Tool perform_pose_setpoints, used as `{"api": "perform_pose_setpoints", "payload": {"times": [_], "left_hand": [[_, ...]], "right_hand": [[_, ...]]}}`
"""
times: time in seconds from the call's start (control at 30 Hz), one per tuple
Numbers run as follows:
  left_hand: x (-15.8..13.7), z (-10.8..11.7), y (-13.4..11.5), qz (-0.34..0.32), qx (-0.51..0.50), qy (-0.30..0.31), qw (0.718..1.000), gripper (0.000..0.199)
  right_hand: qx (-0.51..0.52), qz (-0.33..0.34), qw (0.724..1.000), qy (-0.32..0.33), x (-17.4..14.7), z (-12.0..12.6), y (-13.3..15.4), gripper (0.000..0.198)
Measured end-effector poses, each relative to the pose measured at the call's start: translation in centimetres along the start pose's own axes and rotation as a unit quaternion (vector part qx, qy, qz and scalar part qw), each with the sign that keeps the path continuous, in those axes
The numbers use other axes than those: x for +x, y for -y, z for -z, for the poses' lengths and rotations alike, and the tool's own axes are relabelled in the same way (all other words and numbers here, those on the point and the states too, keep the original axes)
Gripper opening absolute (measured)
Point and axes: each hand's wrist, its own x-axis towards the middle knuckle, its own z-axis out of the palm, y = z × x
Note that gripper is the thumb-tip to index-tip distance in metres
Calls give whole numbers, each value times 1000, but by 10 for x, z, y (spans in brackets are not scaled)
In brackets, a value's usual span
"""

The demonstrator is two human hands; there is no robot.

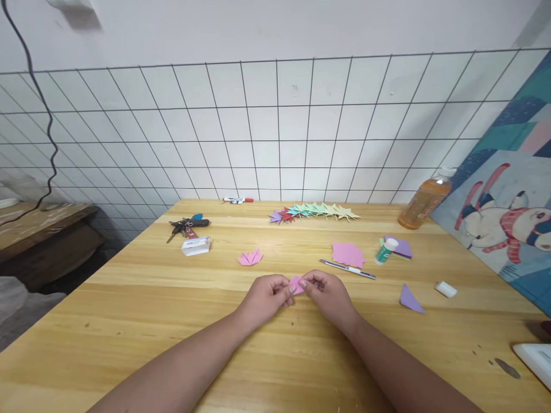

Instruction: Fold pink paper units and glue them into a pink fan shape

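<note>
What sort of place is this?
Probably a papercraft table: the left hand and right hand hold a small pink paper, a utility knife lies beyond, and folded paper pieces line up farther back.

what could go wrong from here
The small pink paper, pinched between the left hand and right hand, could crease off line. The utility knife lies just beyond the right hand, so a careless reach might nick skin if its blade is out, which I can't tell.

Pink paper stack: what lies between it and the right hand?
A slim, silver-grey utility knife lies between stack and right hand, in the head view.
</note>
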Motion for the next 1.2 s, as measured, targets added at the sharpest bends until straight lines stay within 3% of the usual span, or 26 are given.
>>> {"api": "perform_pose_setpoints", "payload": {"times": [1.2], "left_hand": [[1,2,1,19,30,37,999,35]], "right_hand": [[-41,-10,999,-22,-3,0,8,17]]}}
